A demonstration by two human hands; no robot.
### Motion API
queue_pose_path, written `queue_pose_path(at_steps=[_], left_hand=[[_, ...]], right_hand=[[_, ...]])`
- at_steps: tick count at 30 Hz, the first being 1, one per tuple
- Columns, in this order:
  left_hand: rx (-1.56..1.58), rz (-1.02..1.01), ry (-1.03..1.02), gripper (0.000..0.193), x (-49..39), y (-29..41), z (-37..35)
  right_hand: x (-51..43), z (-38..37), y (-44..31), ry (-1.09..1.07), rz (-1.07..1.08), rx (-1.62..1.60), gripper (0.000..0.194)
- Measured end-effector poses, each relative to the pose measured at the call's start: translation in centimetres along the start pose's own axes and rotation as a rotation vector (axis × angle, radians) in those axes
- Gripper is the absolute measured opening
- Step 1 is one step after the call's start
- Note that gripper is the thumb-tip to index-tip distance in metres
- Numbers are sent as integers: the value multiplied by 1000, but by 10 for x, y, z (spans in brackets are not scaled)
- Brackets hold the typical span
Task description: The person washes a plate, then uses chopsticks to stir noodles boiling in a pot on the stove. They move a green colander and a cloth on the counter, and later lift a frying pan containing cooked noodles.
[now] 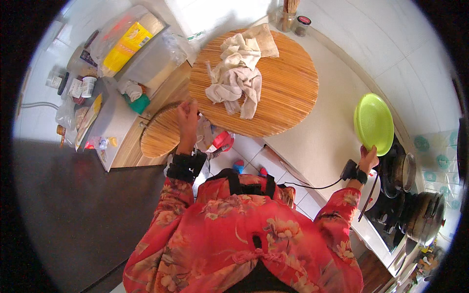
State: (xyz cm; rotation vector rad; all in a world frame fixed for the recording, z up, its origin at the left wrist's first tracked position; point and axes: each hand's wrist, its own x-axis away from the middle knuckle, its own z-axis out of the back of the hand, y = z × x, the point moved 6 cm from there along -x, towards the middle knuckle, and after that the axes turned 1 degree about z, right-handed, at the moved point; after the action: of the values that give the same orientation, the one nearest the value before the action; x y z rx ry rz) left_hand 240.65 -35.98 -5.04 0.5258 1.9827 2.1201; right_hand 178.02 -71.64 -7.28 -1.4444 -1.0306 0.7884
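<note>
My right hand (pixel 368 159) grips the rim of a light green plastic basin (pixel 374 122), which is tilted above the counter's right end. My left hand (pixel 187 119) is at the left edge of a large round slatted lid (pixel 289 80), its fingers bent. Whether those fingers grip the edge is not clear. Crumpled beige cloths (pixel 238 78) lie on this lid, partly over a clear plastic piece (pixel 231 107). A smaller round slatted lid (pixel 159 133) stands just left of my left hand, against the wooden cabinet front.
A pale countertop (pixel 311 154) runs to the right, towards a stove with a lidded pot (pixel 425 219) and a white plate (pixel 369 194) bearing chopsticks. Jars and packages (pixel 126 49) crowd the left side. Bags (pixel 216 141) sit low near the tiled floor (pixel 246 147). A black cable (pixel 315 188) hangs from my right wrist.
</note>
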Motion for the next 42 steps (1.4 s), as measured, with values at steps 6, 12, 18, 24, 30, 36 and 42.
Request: queue_pose_path(at_steps=[6, 12, 18, 24, 30, 36, 42], left_hand=[[44, -53, -4, 41, -19, 12, 16], [-483, -323, -71, 40, -69, 21, 32], [-221, -201, -174, 51, -111, 37, 18], [-344, -348, -387, 58, -139, 74, -42], [-653, -188, -403, 66, -170, 77, -74], [-450, 56, -552, 66, -182, 72, -102], [-221, 275, -871, 53, -175, 75, -99]], right_hand=[[15, 4, -6, 5, 1, -42, 52], [50, 4, -2, 6, 30, 74, 45], [124, -58, -13, -169, -124, 59, 37], [170, -167, -33, -556, -122, 250, 40], [169, -231, -26, -673, -131, 386, 46], [155, -270, -13, -803, -148, 393, 44], [137, -274, 0, -885, -273, 486, 36]])
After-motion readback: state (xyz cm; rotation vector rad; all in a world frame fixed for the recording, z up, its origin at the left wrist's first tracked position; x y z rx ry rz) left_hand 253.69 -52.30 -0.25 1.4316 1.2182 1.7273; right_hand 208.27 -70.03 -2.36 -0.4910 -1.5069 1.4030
